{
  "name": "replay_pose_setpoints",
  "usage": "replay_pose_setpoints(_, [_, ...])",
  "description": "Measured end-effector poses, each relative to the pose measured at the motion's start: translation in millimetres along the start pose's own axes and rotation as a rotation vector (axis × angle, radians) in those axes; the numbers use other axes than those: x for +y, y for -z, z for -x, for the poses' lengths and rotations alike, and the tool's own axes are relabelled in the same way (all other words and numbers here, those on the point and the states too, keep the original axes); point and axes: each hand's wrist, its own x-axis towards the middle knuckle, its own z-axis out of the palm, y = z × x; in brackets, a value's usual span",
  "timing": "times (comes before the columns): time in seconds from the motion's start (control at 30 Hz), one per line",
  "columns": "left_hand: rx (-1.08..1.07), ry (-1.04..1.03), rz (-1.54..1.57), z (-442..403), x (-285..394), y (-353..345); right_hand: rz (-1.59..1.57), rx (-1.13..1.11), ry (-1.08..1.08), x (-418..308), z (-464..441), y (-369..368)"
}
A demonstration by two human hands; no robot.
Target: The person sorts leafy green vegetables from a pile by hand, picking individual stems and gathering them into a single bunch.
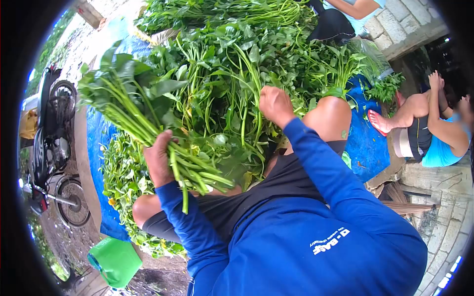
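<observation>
My left hand (159, 160) is wrapped round a thick bunch of water spinach (131, 116). The cut stem ends stick out below my fist towards my lap, and the broad leaves fan out to the upper left. Over the big heap of water spinach (217, 93) between my knees, my right hand (276, 104) is closed in a fist. Loose stems lie right beside its fingers; what the fist holds, if anything, is hidden.
Blue sheeting (368, 143) lies under the greens. A motorcycle (57, 148) stands at the left, near a green plastic container (116, 261). One person (439, 133) sits at the right; another person's arm (353, 9) shows at the top.
</observation>
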Motion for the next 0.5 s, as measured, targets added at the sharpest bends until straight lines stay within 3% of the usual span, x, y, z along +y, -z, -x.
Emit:
replay_pose_setpoints(0.1, [-0.092, 0.095, 0.089, -4.2, -27.4, -20.2, 0.053, -0.129, -0.222, 24.1, -30.6, -23.7])
replay_pose_setpoints(0.2, [-0.098, 0.148, 0.076, 1.0, -37.9, -33.1, -0.008, -0.149, -0.181, 37.4, -32.7, -34.4])
replay_pose_setpoints(0.3, [-0.131, 0.127, 0.076, -1.0, -52.8, -31.4, -0.048, -0.328, -0.268, 44.1, -45.6, -35.3])
replay_pose_setpoints(0.5, [-0.110, 0.182, 0.123, 5.0, -46.9, -40.0, -0.236, -0.320, -0.285, 16.0, -34.5, 0.4])
